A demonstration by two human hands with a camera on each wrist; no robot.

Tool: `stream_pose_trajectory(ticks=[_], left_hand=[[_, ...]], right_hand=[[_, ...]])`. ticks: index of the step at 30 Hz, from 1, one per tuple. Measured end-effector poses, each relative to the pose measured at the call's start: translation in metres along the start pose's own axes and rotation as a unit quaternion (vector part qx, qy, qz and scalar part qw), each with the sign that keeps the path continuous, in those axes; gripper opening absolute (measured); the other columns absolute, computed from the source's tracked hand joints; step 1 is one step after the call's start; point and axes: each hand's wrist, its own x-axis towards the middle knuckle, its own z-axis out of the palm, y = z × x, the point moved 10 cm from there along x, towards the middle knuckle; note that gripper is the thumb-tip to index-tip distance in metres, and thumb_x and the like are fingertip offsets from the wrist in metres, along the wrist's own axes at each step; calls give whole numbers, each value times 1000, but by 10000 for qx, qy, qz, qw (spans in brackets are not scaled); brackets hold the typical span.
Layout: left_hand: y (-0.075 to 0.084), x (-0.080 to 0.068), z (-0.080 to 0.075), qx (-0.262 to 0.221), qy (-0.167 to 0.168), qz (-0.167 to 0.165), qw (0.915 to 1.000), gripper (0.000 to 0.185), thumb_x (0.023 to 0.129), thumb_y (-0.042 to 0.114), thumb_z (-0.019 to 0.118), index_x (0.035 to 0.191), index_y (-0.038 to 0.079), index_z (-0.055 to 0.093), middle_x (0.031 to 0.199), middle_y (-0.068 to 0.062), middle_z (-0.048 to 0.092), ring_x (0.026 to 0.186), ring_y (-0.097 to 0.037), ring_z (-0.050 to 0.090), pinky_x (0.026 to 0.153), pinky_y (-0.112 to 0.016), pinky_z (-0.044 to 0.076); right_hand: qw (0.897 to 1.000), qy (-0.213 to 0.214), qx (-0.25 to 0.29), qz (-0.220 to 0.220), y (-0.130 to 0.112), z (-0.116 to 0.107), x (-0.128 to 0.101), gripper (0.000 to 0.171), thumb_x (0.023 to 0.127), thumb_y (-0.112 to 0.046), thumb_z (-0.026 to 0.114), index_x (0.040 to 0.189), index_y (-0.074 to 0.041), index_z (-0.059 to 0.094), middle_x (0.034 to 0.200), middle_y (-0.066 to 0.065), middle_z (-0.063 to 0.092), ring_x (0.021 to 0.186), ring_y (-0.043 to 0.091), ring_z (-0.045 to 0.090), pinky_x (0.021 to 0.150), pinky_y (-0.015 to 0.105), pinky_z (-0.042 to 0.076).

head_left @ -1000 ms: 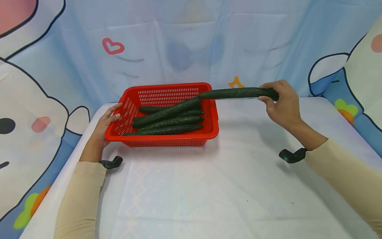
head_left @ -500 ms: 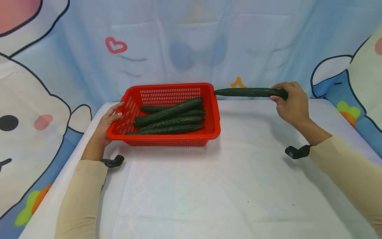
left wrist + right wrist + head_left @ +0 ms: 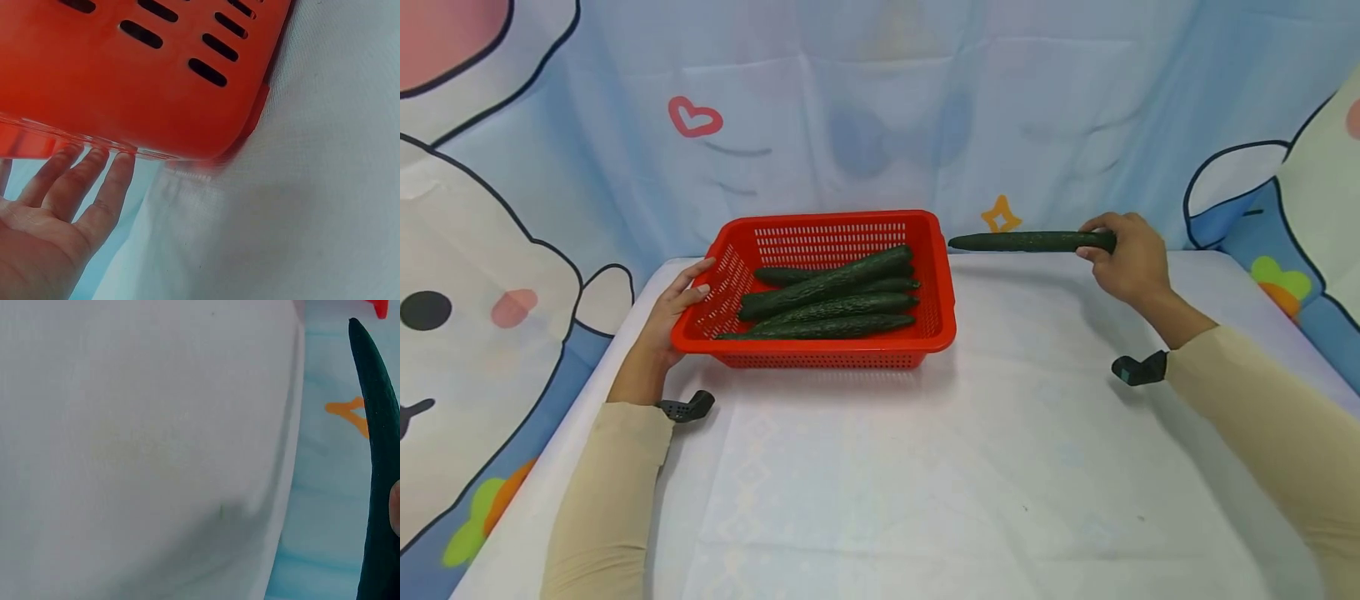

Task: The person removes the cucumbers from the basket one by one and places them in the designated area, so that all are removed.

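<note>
A cucumber (image 3: 1030,242) is pinched at its end by the right hand (image 3: 1131,258), level, right of the red basket (image 3: 940,283). The basket's left rim is steadied by the left hand (image 3: 673,312), fingers straight. The cucumber is best lowered level.

Cucumbers (image 3: 827,300) lie in basket (image 3: 940,275) on table (image 3: 925,467).

Left arm: was stretched forward along the left side, clad in a beige sleeve, the wrist bare.
Left hand (image 3: 672,312): was held open, palm turned inward, fingers (image 3: 94,181) kept straight and close together, the thumb raised above them.
Right arm: was extended forward and inward from the right, beige-sleeved, the forearm lifted.
Right hand (image 3: 1126,254): was raised, its fingers curled in a grip, knuckles turned upward, the wrist slightly bent.
</note>
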Motion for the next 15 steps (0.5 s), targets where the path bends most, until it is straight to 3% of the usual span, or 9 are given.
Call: stream_pose_trajectory(ticks=[10, 15], left_hand=[[-1, 1, 1, 34, -87, -21, 10000, 50, 93, 23, 52, 141, 30, 35, 141, -6, 31, 119, -23, 44, 84, -32, 53], [-1, 1, -1, 139, 104, -88, 9998, 48, 94, 22, 50, 139, 33, 37, 143, -5, 29, 124, -25, 38, 85, -32, 53]], right_hand=[[9952, -979, -64, 3, 16, 43, 5, 33, 89, -24, 60, 116, -5, 58, 118, 26, 52, 107, 43, 47, 83, 58, 39], [9927, -1171, -279, 69, 20, 54, 8, 32, 88, -24, 61, 116, -7, 58, 113, 26, 56, 100, 41, 51, 77, 55, 40]])
